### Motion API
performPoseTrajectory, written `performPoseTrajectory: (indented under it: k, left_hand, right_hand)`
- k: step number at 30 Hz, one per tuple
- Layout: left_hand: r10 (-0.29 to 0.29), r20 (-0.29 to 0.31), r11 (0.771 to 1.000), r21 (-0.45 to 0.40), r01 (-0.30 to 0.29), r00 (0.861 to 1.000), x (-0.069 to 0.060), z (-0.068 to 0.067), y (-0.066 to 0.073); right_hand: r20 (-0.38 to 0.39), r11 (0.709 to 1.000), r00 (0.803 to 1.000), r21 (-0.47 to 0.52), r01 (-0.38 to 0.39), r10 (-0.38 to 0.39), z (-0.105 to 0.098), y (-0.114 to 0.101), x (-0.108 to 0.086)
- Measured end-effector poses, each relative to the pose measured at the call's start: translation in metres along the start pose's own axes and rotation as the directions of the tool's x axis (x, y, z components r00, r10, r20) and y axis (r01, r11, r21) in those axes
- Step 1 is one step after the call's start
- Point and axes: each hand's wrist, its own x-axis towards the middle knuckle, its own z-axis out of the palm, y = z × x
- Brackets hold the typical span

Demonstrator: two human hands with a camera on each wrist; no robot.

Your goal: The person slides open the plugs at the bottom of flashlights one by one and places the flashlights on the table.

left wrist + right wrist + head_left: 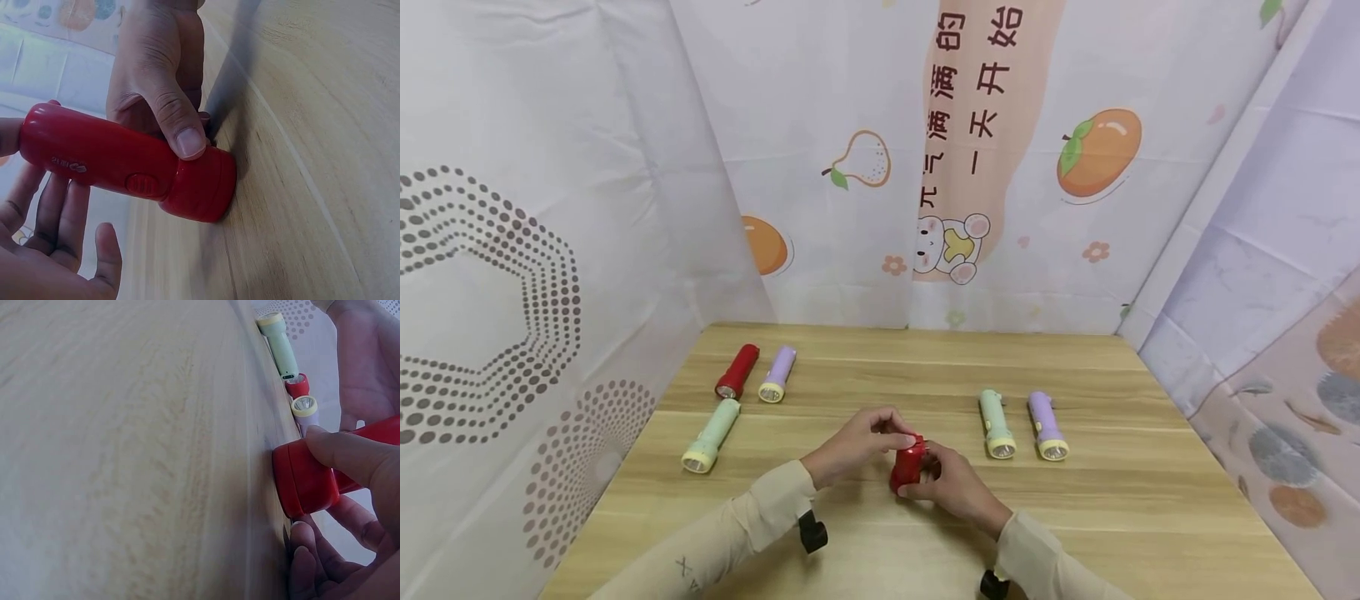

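While both hands are on it, one red flashlight stands head-down on the counter, midway between left and right edges, well in from the back edge. Right hand: mine, gripping the flared head. Left hand: mine, pinching the tail end. Handling, as I judge it: light, stiff plastic, glossy enough to slip; lens (hidden against the wood) probably the fragile part. Best hold: the barrel near the head, clear of the switch.
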Motion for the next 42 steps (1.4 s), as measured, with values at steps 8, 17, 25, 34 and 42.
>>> performPoseTrajectory:
  k: [8, 17, 25, 34, 42]
  left_hand:
    - [0.025, -0.030, 0.999, 0.026, -0.024, 0.999, 0.004, 0.004, -0.002]
    - [0.019, -0.033, 1.000, 0.025, -0.019, 0.999, 0.006, 0.007, -0.001]
    - [0.031, -0.035, 0.999, 0.016, -0.030, 0.999, 0.007, 0.008, -0.002]
    - [0.089, -0.013, 0.979, 0.184, -0.085, 0.996, -0.004, -0.003, -0.010]
    - [0.217, -0.026, 0.934, 0.295, -0.200, 0.976, -0.015, -0.004, -0.010]
  right_hand:
    - [-0.005, 1.000, 1.000, -0.001, -0.002, 0.002, -0.001, -0.001, -0.001]
    - [-0.004, 1.000, 1.000, -0.015, -0.009, 0.009, -0.001, 0.001, -0.002]
    - [-0.009, 1.000, 1.000, -0.008, 0.002, -0.002, -0.002, 0.001, -0.001]
    - [0.028, 1.000, 0.999, -0.016, 0.023, -0.023, 0.001, 0.004, -0.001]
    - [0.059, 0.995, 0.994, -0.040, 0.096, -0.094, -0.004, 0.007, -0.002]
